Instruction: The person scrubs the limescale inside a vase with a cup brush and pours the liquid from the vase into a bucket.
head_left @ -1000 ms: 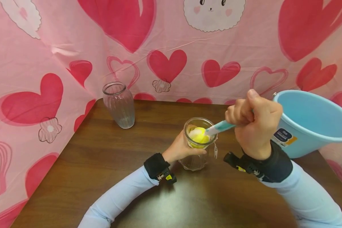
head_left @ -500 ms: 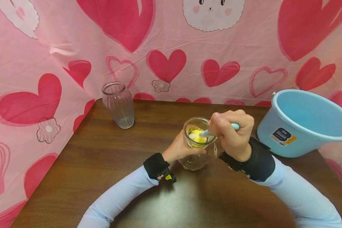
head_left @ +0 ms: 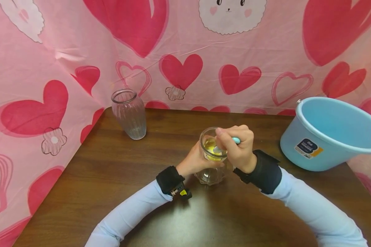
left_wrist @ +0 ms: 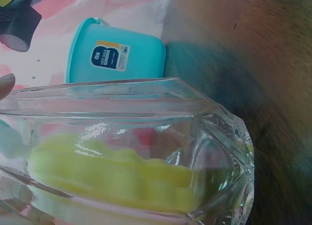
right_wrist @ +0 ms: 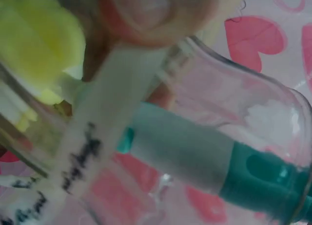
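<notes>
My left hand (head_left: 195,160) grips a clear faceted glass vase (head_left: 209,176) around its upper part, holding it tilted. Inside the vase is a bottle brush with a yellow sponge head (left_wrist: 117,178), seen through the glass in the left wrist view. My right hand (head_left: 239,147) is curled round the brush's white and teal handle (right_wrist: 180,147) at the vase's mouth; the handle's teal end (head_left: 236,140) pokes out above the fist. A white tag with handwriting (right_wrist: 85,147) hangs by the glass in the right wrist view. The left hand's far fingers are mostly hidden.
A second, ribbed glass vase (head_left: 130,115) stands at the back left of the brown wooden table (head_left: 136,164). At the right stands a light blue bucket (head_left: 324,147) with a label. A pink heart-print cloth (head_left: 179,34) hangs behind and at the sides.
My right hand has moved left and down to the vase's mouth, and the sponge head has sunk deeper into the vase. The left hand and vase have stayed nearly in place.
</notes>
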A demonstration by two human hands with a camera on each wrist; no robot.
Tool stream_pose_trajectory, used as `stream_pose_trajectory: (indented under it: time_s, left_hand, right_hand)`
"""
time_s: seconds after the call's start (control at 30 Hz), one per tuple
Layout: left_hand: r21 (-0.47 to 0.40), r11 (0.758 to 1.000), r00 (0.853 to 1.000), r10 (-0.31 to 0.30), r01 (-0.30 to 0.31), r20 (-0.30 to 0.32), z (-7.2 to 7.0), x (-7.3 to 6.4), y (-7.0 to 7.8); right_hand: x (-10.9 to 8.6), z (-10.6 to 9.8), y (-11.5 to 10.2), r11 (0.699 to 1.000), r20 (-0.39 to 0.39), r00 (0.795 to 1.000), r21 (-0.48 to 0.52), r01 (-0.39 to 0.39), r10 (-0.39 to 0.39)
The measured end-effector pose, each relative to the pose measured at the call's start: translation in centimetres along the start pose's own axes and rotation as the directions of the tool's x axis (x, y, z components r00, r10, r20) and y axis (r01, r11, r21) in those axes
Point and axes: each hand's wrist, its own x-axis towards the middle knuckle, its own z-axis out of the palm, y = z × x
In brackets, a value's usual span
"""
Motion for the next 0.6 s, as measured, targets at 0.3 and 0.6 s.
stream_pose_trajectory:
  time_s: [0.3, 0.6]
  left_hand:
    - [0.058, 0.998, 0.999, 0.022, -0.020, -0.024, -0.1, -0.1, 0.4]
    - [0.029, 0.999, 0.999, -0.038, 0.038, -0.008, 0.0, -0.1, 0.3]
  right_hand:
    - [-0.8, 0.2, 0.4, 0.997, -0.004, 1.000, -0.078, -0.015, 0.015]
    - [0.5, 0.5, -0.8, 0.999, -0.059, 0.998, -0.047, -0.027, 0.024]
